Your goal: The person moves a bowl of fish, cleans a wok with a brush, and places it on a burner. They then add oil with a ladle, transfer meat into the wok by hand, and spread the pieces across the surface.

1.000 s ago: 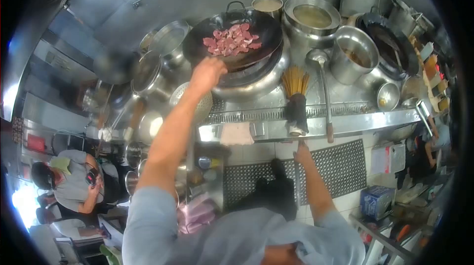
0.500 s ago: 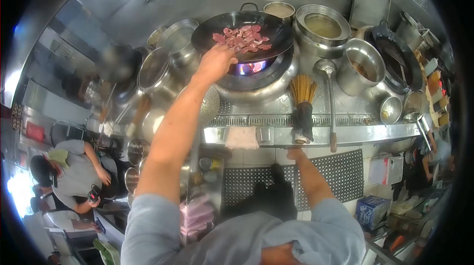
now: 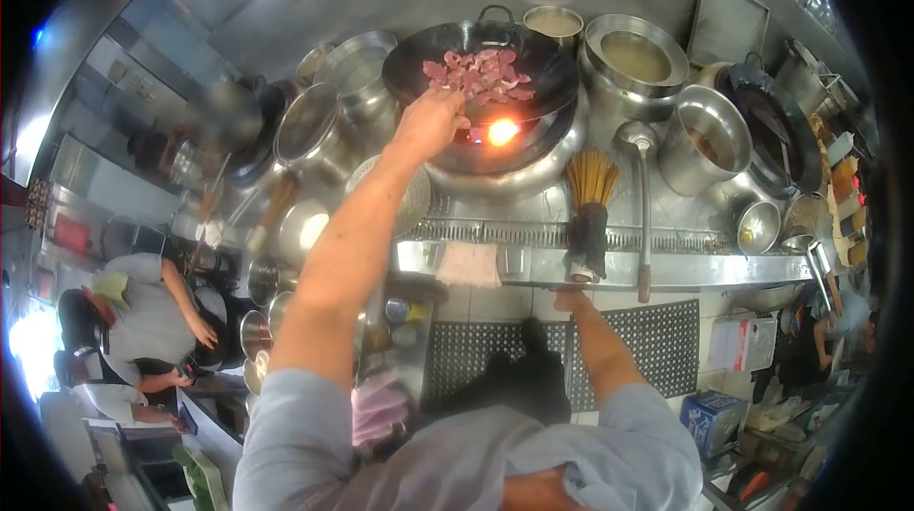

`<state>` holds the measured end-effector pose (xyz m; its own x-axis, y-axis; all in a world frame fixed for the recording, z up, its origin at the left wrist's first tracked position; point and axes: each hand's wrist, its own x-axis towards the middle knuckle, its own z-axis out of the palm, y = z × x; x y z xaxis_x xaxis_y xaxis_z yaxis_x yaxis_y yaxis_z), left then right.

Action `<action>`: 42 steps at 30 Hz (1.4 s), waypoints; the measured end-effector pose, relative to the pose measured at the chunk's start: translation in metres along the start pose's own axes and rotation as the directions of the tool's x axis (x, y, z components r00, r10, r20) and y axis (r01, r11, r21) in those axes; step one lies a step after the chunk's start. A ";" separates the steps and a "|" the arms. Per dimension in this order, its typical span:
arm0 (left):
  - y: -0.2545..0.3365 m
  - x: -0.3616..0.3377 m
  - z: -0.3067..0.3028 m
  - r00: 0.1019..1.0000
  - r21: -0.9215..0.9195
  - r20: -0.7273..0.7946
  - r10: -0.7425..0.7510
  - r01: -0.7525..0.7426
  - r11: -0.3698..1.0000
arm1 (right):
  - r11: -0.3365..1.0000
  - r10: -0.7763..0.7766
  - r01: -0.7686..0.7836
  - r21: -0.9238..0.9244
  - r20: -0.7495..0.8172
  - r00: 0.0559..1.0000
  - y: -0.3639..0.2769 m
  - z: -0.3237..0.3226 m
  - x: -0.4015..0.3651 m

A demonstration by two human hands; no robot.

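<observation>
A black wok with sliced raw-looking meat in it sits tilted over a lit burner ring. My left hand is closed on the wok's near-left rim; whatever grip lies under the fingers is hidden. An orange flame shows below the wok, just right of that hand. Low at the counter's front edge is my right hand, close beneath the dark-wrapped handle of a bamboo brush. Its fingers are hidden by the edge.
A ladle lies right of the brush. Metal pots and a second wok stand farther right, more pots at left. A pink cloth hangs at the front edge. Another person is at the far left.
The flame under the wok has turned from blue-purple to bright orange. The meat pieces lie slightly differently. The whole view has shifted a little; my left hand keeps its grip on the wok.
</observation>
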<state>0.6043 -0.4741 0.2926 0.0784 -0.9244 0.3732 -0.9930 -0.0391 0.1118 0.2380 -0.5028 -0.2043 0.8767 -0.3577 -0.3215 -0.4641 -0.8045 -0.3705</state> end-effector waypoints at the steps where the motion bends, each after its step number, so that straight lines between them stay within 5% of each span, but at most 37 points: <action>1: 0.001 -0.001 0.001 1.000 -0.003 -0.003 0.002 -0.002 1.000 | 1.000 -0.001 0.002 0.014 -0.027 1.000 0.001 0.004 -0.001; 6: 0.004 0.000 -0.002 1.000 -0.032 0.019 -0.013 0.014 0.999 | 0.987 0.109 -0.109 0.115 0.009 0.994 -0.007 -0.007 -0.005; 9: 0.005 0.001 -0.002 0.999 -0.024 0.025 -0.030 0.030 0.999 | 0.967 0.194 -0.237 0.097 0.326 0.925 -0.012 -0.024 0.002; 11: 0.005 0.002 -0.002 0.998 -0.015 0.042 -0.043 0.043 0.999 | 0.985 0.172 -0.164 -0.053 0.374 0.911 -0.003 -0.003 0.013; 15: 0.005 0.002 -0.002 0.999 -0.021 0.030 -0.033 0.034 0.999 | 0.979 0.171 -0.185 0.083 0.155 0.973 -0.018 -0.029 -0.005; 39: 0.008 0.005 -0.006 0.998 -0.022 0.038 -0.053 0.054 0.998 | 0.948 0.249 -0.284 0.147 0.217 0.944 -0.032 -0.049 -0.011; 42: 0.010 0.005 -0.007 0.999 -0.020 0.035 -0.037 0.038 0.999 | 0.937 0.270 -0.328 0.117 0.352 0.896 -0.037 -0.065 -0.012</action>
<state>0.5957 -0.4763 0.3022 0.1119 -0.9352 0.3361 -0.9873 -0.0662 0.1446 0.2534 -0.4995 -0.1297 0.6160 -0.3714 -0.6947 -0.7377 -0.5813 -0.3434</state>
